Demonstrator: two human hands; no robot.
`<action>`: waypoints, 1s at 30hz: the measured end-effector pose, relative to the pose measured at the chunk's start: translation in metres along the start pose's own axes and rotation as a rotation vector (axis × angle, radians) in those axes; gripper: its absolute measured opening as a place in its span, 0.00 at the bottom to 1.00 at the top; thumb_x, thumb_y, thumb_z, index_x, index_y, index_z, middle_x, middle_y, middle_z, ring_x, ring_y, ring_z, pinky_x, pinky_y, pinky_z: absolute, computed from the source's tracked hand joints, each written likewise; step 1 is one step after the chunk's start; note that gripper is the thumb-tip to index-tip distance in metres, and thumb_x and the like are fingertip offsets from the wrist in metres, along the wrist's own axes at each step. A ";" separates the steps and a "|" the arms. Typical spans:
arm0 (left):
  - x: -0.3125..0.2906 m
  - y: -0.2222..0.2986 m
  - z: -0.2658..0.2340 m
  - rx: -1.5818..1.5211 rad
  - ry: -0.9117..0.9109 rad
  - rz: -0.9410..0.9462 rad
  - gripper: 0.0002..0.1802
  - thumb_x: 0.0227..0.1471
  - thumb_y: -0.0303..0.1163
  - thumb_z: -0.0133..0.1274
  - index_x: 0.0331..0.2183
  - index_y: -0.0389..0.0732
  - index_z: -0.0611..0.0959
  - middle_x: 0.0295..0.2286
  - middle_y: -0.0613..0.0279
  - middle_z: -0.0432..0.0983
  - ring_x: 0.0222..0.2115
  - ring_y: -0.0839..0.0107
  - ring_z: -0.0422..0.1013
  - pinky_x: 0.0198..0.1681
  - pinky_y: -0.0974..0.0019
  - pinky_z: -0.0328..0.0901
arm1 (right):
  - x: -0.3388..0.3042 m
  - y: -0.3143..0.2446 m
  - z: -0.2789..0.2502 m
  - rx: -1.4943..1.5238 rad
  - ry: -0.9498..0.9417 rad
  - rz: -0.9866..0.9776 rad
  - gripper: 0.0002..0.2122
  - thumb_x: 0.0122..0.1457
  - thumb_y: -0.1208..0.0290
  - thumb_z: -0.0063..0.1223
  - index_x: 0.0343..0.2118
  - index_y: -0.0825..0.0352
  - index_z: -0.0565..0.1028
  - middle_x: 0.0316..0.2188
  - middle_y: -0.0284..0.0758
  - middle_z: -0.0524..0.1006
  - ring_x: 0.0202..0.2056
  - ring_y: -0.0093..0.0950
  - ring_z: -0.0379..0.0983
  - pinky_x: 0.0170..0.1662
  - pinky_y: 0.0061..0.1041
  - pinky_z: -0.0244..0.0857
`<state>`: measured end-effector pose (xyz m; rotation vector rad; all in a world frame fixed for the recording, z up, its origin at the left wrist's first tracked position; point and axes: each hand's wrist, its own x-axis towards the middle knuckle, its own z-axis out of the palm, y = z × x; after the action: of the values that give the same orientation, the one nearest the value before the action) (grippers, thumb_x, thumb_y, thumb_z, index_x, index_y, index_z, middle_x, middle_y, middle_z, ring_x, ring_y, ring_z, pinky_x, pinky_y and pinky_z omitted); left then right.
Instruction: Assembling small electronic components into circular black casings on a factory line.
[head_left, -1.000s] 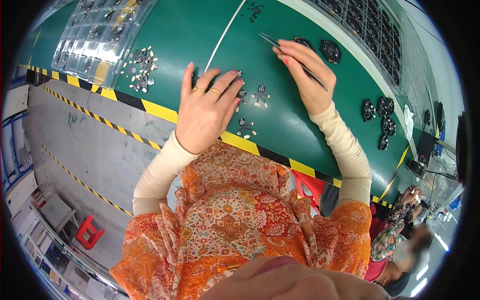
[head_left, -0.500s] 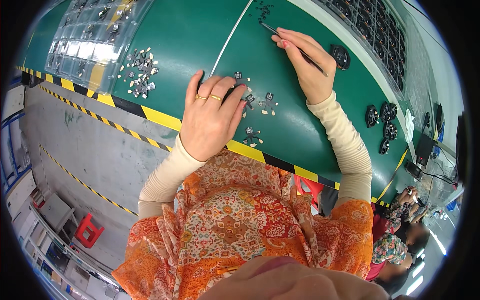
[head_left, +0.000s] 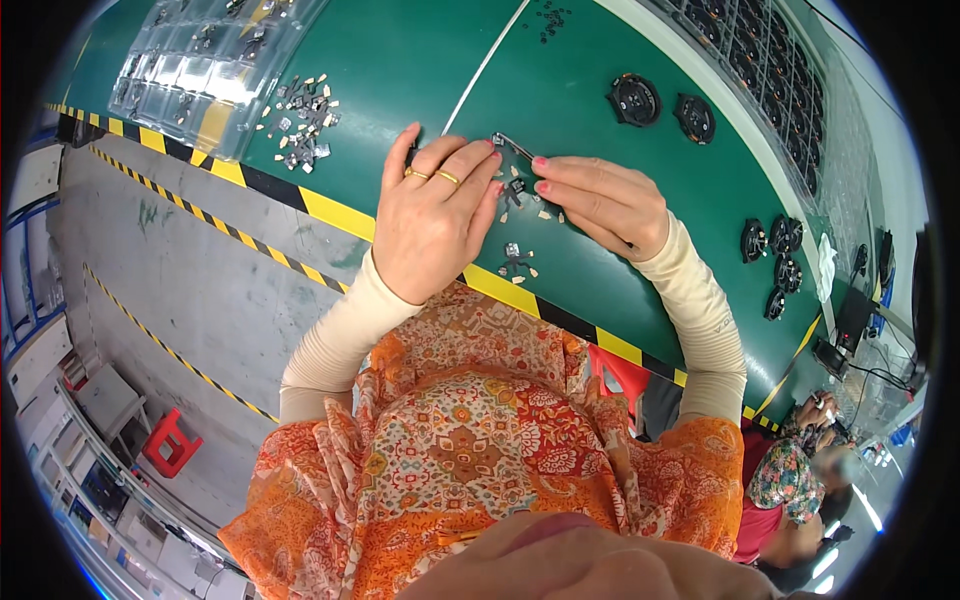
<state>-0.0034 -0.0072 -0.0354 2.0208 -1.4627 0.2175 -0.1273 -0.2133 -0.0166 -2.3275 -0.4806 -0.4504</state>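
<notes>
My right hand (head_left: 610, 205) is closed on a pair of tweezers (head_left: 518, 148). Their tip meets a small black electronic part (head_left: 498, 140) at my left fingertips. My left hand (head_left: 430, 215) rests on the table with fingers bent, its fingertips against that part; its palm hides what lies beneath. Just below the fingers lies another small black part with pale tabs (head_left: 515, 190). A similar part (head_left: 515, 260) sits closer to the table's front edge. A scatter of tiny black pieces (head_left: 550, 20) lies at the far side.
A pile of small parts (head_left: 300, 125) lies left on the green table (head_left: 370, 60), beside a clear plastic tray (head_left: 190, 85). Two round black housings (head_left: 633, 100) stand beyond my right hand; several smaller ones (head_left: 775, 250) sit farther right. Striped tape (head_left: 340, 212) marks the front edge.
My right hand has come back from the tiny black pieces toward my left hand, bringing the tweezers to its fingertips. A round housing hidden behind that hand now shows. My left hand stays nearly in place.
</notes>
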 end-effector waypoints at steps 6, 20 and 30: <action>0.001 0.001 -0.001 0.019 0.001 0.013 0.13 0.47 0.28 0.60 0.38 0.37 0.85 0.44 0.64 0.77 0.46 0.65 0.69 0.60 0.46 0.55 | 0.003 0.000 0.000 -0.006 -0.020 0.007 0.17 0.48 0.85 0.60 0.44 0.73 0.78 0.46 0.44 0.78 0.44 0.40 0.78 0.44 0.31 0.76; 0.004 -0.001 -0.003 0.055 -0.046 0.046 0.16 0.43 0.28 0.61 0.38 0.37 0.85 0.43 0.63 0.78 0.44 0.64 0.69 0.60 0.48 0.56 | 0.004 0.003 -0.002 0.073 0.062 0.121 0.12 0.51 0.86 0.56 0.40 0.74 0.78 0.43 0.46 0.79 0.41 0.42 0.79 0.43 0.31 0.75; 0.003 -0.003 -0.007 -0.010 -0.050 -0.024 0.23 0.44 0.25 0.60 0.46 0.40 0.80 0.48 0.56 0.68 0.51 0.58 0.65 0.59 0.46 0.57 | 0.019 0.031 0.003 0.157 0.474 0.479 0.11 0.62 0.86 0.49 0.47 0.79 0.75 0.48 0.48 0.76 0.47 0.39 0.77 0.51 0.29 0.72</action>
<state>0.0020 -0.0048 -0.0296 2.0485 -1.4657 0.1505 -0.0962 -0.2282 -0.0280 -2.0022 0.2565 -0.6708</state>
